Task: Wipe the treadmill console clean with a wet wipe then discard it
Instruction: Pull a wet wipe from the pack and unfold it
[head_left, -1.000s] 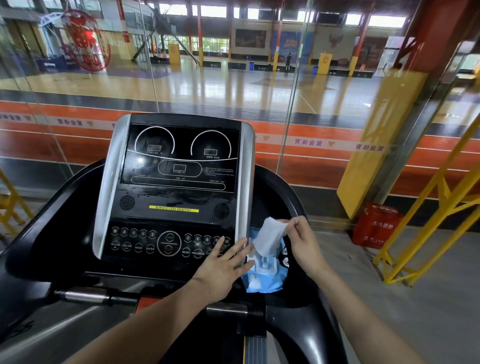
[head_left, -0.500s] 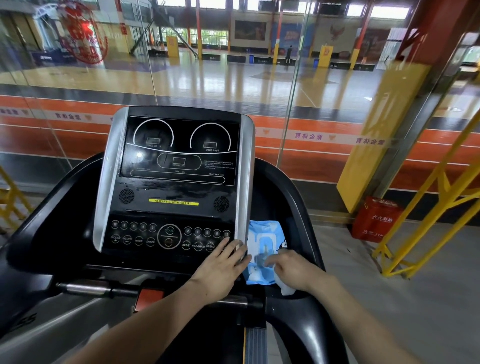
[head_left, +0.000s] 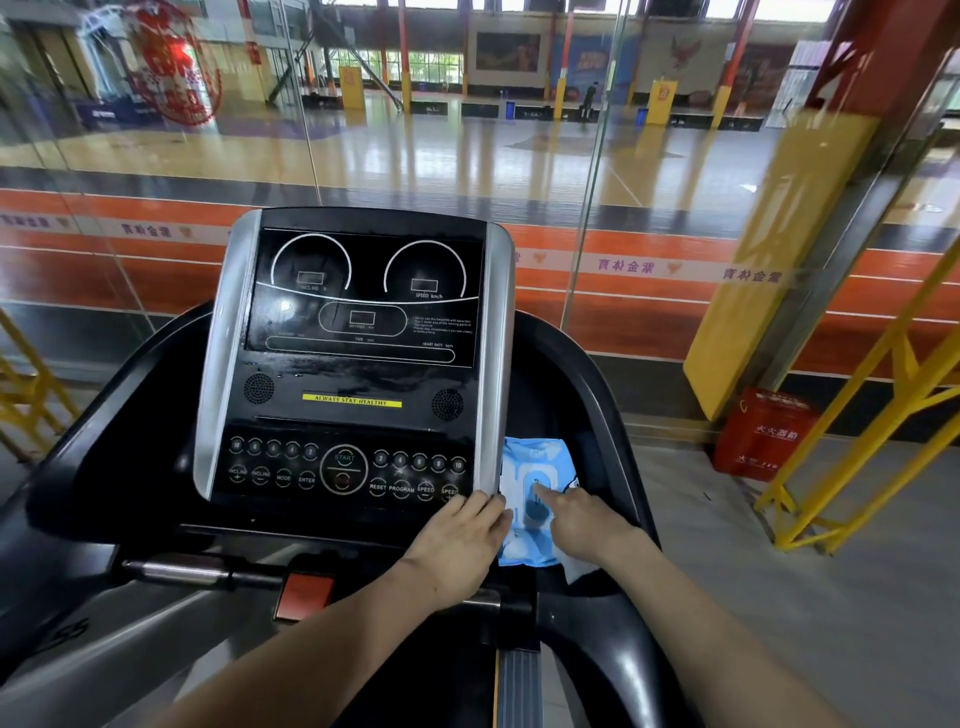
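Right then, the console (head_left: 358, 358) stood big and black ahead of the person, its display up at twelve o'clock and its button rows low, with grey side trim. At about four o'clock from its centre, just beside the right trim, the blue pack (head_left: 535, 478) lay in the side tray (head_left: 597, 415). The left hand (head_left: 457, 540) lay flat, fingers spread, touching both the console's lower right corner and the pack's left edge, holding nothing. The right hand (head_left: 582, 525) pointed its forefinger down onto the pack's flap at twelve o'clock from the knuckles, the other fingers curled under. A white wipe (head_left: 576, 569) peeped out at six o'clock beneath that hand, apparently kept there by the curled fingers, though I could not tell how firmly.

To my eye the step was pressing the flap shut. Done well, the left hand would pin the pack so it did not slide, the forefinger would run along the whole flap for a seal, and the wipe would stay tucked clear of the flap before going to the console.
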